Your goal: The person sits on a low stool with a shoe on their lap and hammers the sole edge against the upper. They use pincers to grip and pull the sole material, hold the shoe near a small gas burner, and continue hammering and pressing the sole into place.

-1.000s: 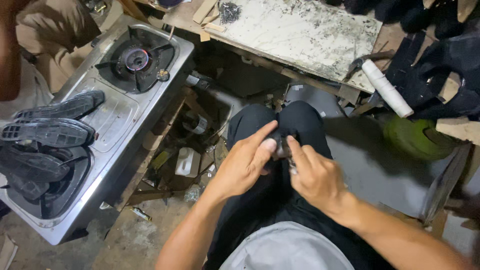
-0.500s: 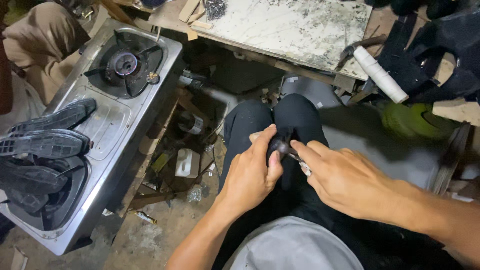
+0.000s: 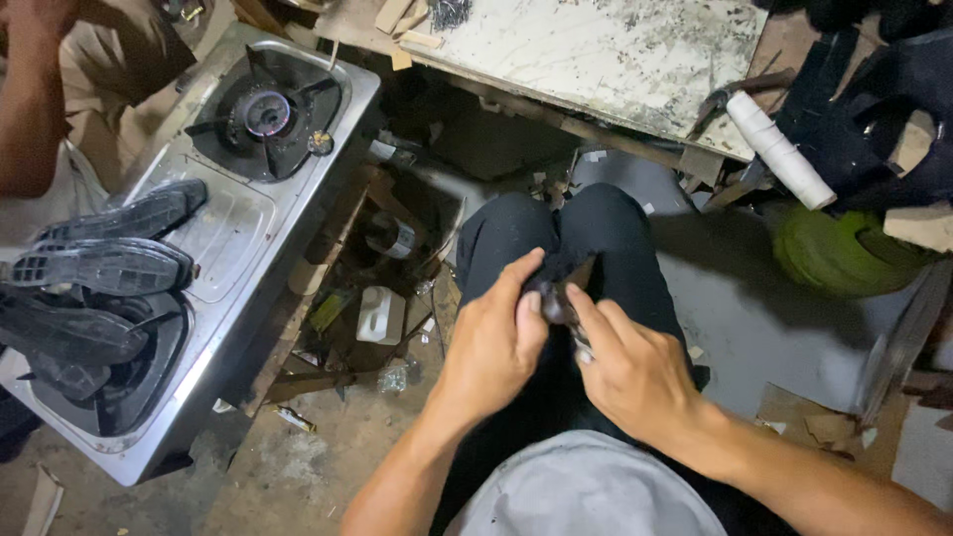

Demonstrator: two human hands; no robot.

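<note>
I am seated with my knees together in black trousers (image 3: 596,223). My left hand (image 3: 491,342) and my right hand (image 3: 625,372) meet over my lap, both pinching a small dark piece (image 3: 553,296) between their fingertips. The piece is mostly hidden by my fingers, so I cannot tell exactly what it is. A ring shows on a finger of my right hand.
A steel two-burner gas stove (image 3: 233,213) stands at the left with several black shoe soles (image 3: 104,263) on it. Another person's arm (image 3: 35,109) is at top left. A worn white worktop (image 3: 606,50), a white roll (image 3: 784,149), dark shoe uppers (image 3: 893,109) and a green object (image 3: 839,253) lie ahead and right.
My hands have stayed joined on the small dark piece over my lap, shifting slightly while my fingers work it. The view has tilted a little.
</note>
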